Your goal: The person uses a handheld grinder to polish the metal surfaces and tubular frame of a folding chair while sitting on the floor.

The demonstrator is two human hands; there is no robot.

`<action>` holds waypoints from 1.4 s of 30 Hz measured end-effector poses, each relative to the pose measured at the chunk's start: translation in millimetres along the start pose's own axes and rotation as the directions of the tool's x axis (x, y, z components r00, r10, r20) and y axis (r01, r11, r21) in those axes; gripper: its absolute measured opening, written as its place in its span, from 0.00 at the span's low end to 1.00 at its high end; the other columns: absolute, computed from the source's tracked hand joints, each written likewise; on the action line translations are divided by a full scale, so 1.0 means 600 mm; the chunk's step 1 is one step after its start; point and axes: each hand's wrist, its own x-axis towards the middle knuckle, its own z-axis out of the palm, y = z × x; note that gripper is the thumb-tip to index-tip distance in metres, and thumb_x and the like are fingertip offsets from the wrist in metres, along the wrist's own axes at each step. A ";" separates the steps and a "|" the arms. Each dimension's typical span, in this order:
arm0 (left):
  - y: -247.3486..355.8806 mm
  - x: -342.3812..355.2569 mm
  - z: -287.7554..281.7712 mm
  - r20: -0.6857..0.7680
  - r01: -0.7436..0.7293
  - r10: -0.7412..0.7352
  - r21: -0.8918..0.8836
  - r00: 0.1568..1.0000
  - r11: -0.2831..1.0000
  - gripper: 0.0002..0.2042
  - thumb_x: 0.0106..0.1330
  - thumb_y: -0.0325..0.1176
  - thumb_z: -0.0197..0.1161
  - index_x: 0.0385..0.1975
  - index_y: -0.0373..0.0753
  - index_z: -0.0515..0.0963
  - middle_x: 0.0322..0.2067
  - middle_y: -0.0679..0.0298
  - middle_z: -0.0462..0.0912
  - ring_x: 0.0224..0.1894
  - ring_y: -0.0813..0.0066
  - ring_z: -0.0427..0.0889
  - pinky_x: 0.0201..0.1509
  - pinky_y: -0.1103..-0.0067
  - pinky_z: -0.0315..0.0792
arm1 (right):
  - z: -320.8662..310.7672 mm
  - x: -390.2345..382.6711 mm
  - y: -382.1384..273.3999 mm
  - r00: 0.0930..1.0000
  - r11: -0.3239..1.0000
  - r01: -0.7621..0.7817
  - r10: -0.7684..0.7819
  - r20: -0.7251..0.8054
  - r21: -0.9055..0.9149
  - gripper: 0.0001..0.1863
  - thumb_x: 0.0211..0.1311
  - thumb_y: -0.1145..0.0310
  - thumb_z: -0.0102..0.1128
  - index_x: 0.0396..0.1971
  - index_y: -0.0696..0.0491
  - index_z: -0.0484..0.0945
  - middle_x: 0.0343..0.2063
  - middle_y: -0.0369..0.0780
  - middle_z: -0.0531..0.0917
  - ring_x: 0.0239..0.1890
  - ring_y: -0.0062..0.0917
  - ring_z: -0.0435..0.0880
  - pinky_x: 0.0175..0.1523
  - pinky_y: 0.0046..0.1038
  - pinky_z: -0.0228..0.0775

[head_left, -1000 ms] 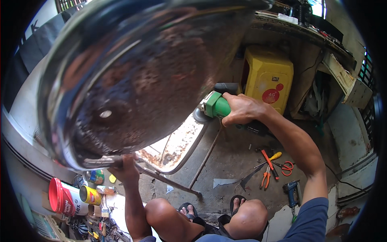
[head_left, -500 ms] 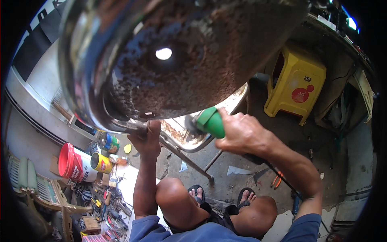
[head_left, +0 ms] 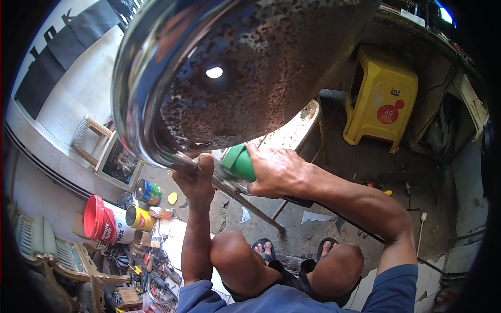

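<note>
A metal chair frame with a rusted, pitted panel [head_left: 245,99] and a shiny chrome tube rim [head_left: 124,115] looms close in front of me. The panel has a round hole. My left hand [head_left: 195,182] is closed around the chrome tube below the panel's lower edge. In my right hand [head_left: 276,169] is a green power tool, apparently an angle grinder [head_left: 239,163], just right of my left hand. Its working end is hidden, so I cannot tell whether it touches metal. Behind it lies a second pale, rust-spotted panel [head_left: 297,130], above a metal leg [head_left: 255,211].
A yellow plastic stool [head_left: 386,88] stands at the far right. To the left are a red and white bucket [head_left: 102,219], a yellow can [head_left: 139,218] and many scattered hand tools [head_left: 151,276]. A dark cord [head_left: 365,229] runs beneath my right forearm.
My right hand has carried the green tool left, close beside my left hand. The chair frame and surroundings sit slightly differently in view; the left hand keeps its grip.
</note>
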 end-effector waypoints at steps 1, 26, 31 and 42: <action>0.003 0.003 -0.003 0.004 -0.005 0.005 0.002 1.000 1.000 0.16 0.71 0.44 0.68 0.40 0.34 0.79 0.34 0.64 0.83 0.33 0.85 0.70 0.42 0.79 0.65 | -0.001 0.001 -0.003 1.000 1.000 0.022 -0.022 0.010 0.007 0.33 0.54 0.64 0.62 0.57 0.66 0.66 0.41 0.59 0.85 0.46 0.48 0.87 0.55 0.44 0.78; 0.058 -0.012 0.029 0.159 0.067 -0.055 -0.075 0.986 0.995 0.13 0.73 0.39 0.65 0.31 0.35 0.78 0.27 0.67 0.79 0.36 0.79 0.77 0.42 0.78 0.69 | -0.006 -0.091 0.028 1.000 0.999 -0.020 0.019 0.008 0.044 0.33 0.54 0.61 0.64 0.55 0.66 0.67 0.41 0.59 0.85 0.47 0.49 0.87 0.56 0.44 0.78; 0.068 -0.017 0.043 0.120 0.064 -0.050 -0.116 0.992 0.991 0.11 0.72 0.35 0.66 0.32 0.33 0.80 0.26 0.68 0.81 0.29 0.85 0.75 0.35 0.83 0.68 | -0.019 -0.115 0.027 0.998 0.997 -0.043 0.040 0.055 0.065 0.32 0.54 0.61 0.64 0.55 0.65 0.67 0.41 0.60 0.85 0.47 0.50 0.87 0.55 0.45 0.78; 0.069 -0.015 0.042 0.122 0.013 -0.004 -0.072 0.992 0.997 0.13 0.72 0.37 0.67 0.32 0.32 0.80 0.28 0.66 0.82 0.30 0.84 0.75 0.35 0.82 0.68 | -0.009 -0.142 0.036 0.999 0.997 -0.030 0.029 0.016 0.069 0.31 0.54 0.60 0.62 0.52 0.64 0.65 0.32 0.63 0.84 0.39 0.56 0.87 0.50 0.49 0.80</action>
